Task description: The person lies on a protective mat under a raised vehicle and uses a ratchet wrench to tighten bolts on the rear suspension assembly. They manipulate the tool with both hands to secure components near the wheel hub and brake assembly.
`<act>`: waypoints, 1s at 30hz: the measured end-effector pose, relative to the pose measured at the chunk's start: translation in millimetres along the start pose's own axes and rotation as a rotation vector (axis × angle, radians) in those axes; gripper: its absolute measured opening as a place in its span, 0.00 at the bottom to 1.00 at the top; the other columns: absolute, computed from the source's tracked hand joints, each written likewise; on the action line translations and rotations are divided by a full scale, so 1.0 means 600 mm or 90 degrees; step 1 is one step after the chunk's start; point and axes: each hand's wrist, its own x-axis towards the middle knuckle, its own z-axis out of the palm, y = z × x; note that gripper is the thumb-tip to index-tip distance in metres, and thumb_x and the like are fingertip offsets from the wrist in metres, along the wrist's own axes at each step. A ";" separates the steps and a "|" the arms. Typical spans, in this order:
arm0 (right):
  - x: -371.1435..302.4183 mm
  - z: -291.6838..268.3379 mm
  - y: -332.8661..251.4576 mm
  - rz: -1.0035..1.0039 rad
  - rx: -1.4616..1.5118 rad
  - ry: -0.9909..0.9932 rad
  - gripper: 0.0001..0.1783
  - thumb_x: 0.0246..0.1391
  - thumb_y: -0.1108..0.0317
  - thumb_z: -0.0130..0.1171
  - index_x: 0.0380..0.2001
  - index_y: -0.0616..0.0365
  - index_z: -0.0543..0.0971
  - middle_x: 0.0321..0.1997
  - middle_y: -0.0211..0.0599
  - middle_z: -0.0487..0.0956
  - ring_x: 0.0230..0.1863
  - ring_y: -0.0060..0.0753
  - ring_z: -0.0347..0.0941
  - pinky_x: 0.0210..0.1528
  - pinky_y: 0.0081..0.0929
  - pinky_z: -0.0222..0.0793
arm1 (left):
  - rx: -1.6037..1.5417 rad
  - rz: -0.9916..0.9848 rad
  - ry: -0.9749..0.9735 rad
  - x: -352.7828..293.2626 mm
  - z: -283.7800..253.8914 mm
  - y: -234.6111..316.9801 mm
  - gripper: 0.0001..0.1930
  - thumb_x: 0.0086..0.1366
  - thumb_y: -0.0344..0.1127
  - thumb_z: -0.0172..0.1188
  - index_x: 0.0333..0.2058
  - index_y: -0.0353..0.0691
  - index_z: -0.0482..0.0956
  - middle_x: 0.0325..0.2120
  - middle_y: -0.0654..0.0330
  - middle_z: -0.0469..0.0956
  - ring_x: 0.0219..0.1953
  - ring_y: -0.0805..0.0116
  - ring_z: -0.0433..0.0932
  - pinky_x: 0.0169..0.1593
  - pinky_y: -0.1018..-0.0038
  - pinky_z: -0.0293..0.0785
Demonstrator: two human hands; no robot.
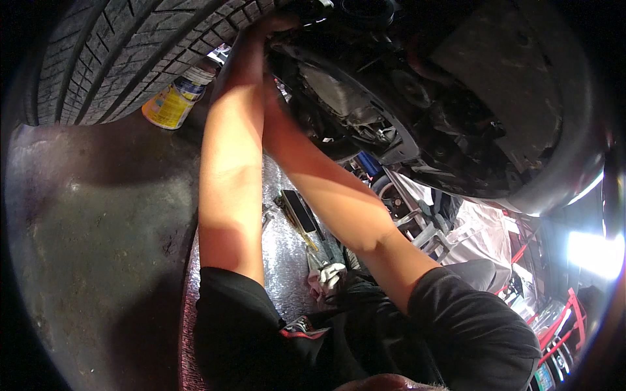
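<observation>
Both my bare arms reach up under a raised vehicle, beside a large black tire (124, 55). My left hand (279, 25) is in deep shadow at the top, close to a shiny metal part (318, 9) of the dark underbody (404, 85). Its fingers are too dark to make out, so I cannot see whether it grips anything. My right forearm (332, 202) slants up and passes behind my left forearm (231, 156); my right hand is hidden there.
A yellow bucket (168, 106) stands on the dark floor behind the tire. Below my arms, a black rectangular object (298, 210) and a crumpled whitish cloth or glove (326, 279) lie on a silvery mat (277, 254). Red metal frames (574, 313) stand at right, near a bright light.
</observation>
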 end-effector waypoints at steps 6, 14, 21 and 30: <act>0.020 0.014 0.017 -0.005 0.034 -0.002 0.17 0.64 0.58 0.49 0.46 0.59 0.73 0.42 0.42 0.78 0.42 0.39 0.73 0.47 0.36 0.69 | 0.002 0.001 -0.001 0.005 -0.002 -0.008 0.23 0.67 0.50 0.47 0.49 0.36 0.73 0.47 0.48 0.73 0.50 0.53 0.69 0.56 0.60 0.63; 0.025 0.015 0.026 -0.017 0.069 0.011 0.17 0.64 0.57 0.49 0.46 0.58 0.74 0.42 0.41 0.78 0.43 0.39 0.73 0.48 0.36 0.69 | 0.000 0.003 0.004 0.003 -0.003 -0.008 0.24 0.67 0.49 0.45 0.50 0.35 0.72 0.48 0.47 0.72 0.51 0.51 0.69 0.57 0.59 0.62; 0.023 0.018 0.033 -0.016 0.100 0.026 0.17 0.63 0.56 0.49 0.45 0.57 0.74 0.42 0.40 0.78 0.43 0.38 0.73 0.48 0.35 0.69 | 0.013 -0.006 0.010 -0.013 -0.007 -0.010 0.24 0.68 0.49 0.44 0.51 0.35 0.72 0.49 0.46 0.72 0.52 0.50 0.68 0.58 0.59 0.61; 0.019 0.031 0.035 -0.002 0.164 0.064 0.17 0.63 0.55 0.49 0.45 0.56 0.74 0.42 0.39 0.77 0.44 0.38 0.72 0.49 0.35 0.68 | 0.014 -0.012 0.023 -0.013 -0.019 -0.011 0.24 0.69 0.49 0.42 0.51 0.35 0.71 0.51 0.44 0.71 0.54 0.47 0.68 0.59 0.58 0.61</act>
